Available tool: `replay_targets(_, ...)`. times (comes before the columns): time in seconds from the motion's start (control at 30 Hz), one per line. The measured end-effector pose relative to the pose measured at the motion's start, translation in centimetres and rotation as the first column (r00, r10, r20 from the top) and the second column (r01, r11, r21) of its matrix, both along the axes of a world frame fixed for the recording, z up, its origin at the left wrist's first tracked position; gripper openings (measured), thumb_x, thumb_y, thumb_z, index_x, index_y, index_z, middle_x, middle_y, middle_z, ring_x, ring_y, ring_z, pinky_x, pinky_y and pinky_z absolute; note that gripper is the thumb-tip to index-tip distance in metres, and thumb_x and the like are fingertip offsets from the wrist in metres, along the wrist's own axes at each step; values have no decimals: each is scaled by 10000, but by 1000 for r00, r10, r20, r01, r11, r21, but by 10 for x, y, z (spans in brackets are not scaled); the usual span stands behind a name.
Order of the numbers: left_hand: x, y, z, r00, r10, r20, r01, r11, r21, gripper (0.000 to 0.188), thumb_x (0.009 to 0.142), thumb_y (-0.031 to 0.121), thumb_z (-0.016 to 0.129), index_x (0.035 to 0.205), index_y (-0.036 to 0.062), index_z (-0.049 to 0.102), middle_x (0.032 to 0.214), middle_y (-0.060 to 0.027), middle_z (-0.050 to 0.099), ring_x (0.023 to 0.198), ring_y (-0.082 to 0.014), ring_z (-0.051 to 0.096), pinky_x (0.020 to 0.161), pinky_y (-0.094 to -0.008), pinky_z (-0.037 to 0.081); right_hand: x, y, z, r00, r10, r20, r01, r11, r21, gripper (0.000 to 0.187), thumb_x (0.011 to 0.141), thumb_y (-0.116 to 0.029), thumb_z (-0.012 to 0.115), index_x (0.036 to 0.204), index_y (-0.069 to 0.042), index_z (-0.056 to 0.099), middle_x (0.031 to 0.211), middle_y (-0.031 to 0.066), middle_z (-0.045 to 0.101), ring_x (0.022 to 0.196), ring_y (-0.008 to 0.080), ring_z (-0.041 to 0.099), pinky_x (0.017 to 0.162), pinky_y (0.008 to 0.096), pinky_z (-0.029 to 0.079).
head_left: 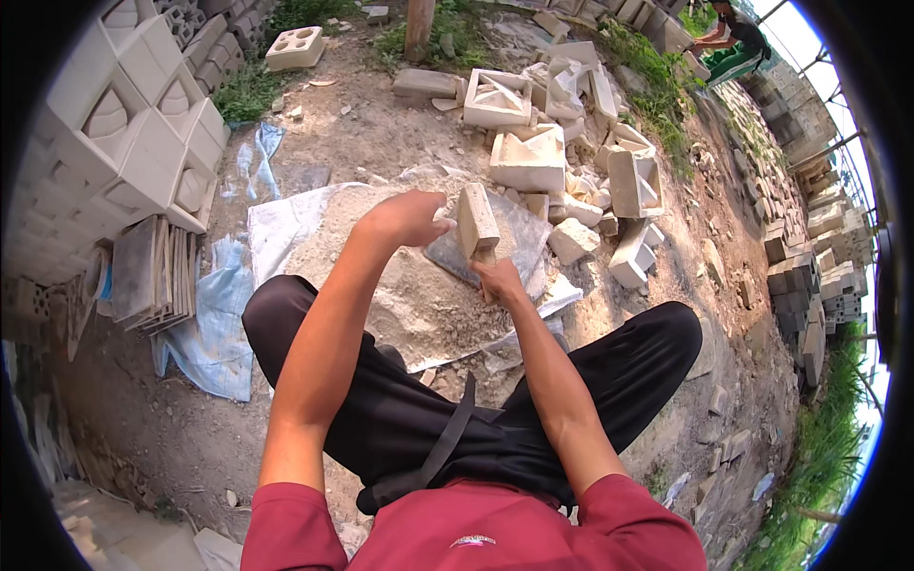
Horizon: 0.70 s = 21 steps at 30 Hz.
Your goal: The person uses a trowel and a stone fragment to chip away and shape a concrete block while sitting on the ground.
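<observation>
My right hand is wrapped round the short handle of a mallet with a pale, dusty, block-shaped head. The head stands above the near left part of a flat grey board. Left of the mallet, my left hand reaches over a heap of pale crushed rubble, its fingertips apart and pointing toward the mallet head. I see nothing held in it, though part of the palm is hidden. Under the heap and board lies a white sheet.
Broken pale hollow blocks pile up beyond the board. A tall stack of blocks stands left, beside leaning thin boards and a blue sheet. A wooden post rises at the back. Another person is at far right.
</observation>
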<state>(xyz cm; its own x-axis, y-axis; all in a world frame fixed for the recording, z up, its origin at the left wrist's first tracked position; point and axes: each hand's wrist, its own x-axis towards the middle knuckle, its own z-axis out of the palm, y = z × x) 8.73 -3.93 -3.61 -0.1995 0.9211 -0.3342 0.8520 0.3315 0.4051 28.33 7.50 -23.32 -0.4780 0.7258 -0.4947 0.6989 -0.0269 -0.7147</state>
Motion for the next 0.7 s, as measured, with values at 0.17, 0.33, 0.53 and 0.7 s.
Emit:
replay_targets(0.17,6,-1,7,997,-33,70,26,995,93,508,912,399,598,1232,8,542,1108,-242,643,1048,-394,610,884,-439,489,7,-16,-6,986,-139,-94,130,987,-96,375,729,-328,720,721,37,638,620,141,632,485,216,638,449,356,503)
replay_targets(0.33,3,2,5,1000,-5,13,5,1000,27,510,908,395,605,1230,5,544,1099,-241,647,1043,-388,614,886,-435,491,10,-5,-1,997,33,65,-40,993,111,384,745,-349,688,720,32,654,601,139,636,488,226,644,454,355,504)
replay_targets(0.53,2,-5,-1,999,-4,34,0,995,105,493,906,397,607,1192,-1,559,1084,-242,648,1039,-395,610,874,-445,489,-2,-21,18,988,-142,-66,138,988,-67,408,735,-360,702,733,46,662,617,152,646,518,240,662,502,348,525)
replay_targets(0.7,9,17,-3,999,-46,4,46,996,80,495,906,391,607,1211,3,559,1096,-240,648,1039,-391,615,879,-439,492,35,10,-42,992,-111,64,82,934,349,395,761,-340,719,696,40,638,576,129,615,452,219,623,439,343,495)
